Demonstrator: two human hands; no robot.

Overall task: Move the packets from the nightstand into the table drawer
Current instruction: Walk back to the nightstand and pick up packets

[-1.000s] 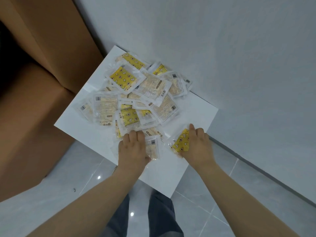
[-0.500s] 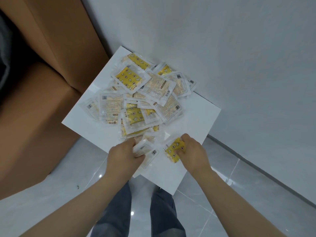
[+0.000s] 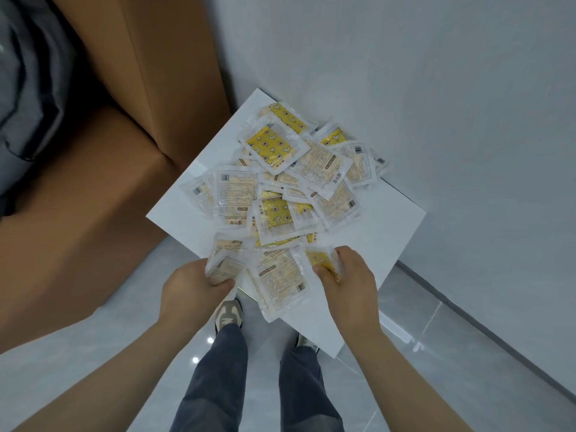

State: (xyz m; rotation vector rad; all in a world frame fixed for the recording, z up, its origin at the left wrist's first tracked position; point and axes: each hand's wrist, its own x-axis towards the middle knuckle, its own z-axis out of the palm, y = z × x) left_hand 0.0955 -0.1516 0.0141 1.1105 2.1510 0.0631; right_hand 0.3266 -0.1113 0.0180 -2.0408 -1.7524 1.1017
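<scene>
Packets (image 3: 282, 169), one heap, left grip (image 3: 190, 291), right grip (image 3: 349, 283) holding

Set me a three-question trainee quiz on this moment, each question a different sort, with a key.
1. True or false: the right hand holds nothing.
2. What does the left hand grip? A) pale clear-plastic packets B) a white mug C) a metal spoon
3. Short answer: where does the heap of yellow and pale plastic packets lie?
Key: 1 false, it pinches a yellow patterned plastic packet; 2 A; 3 on the flat white nightstand top.
</scene>
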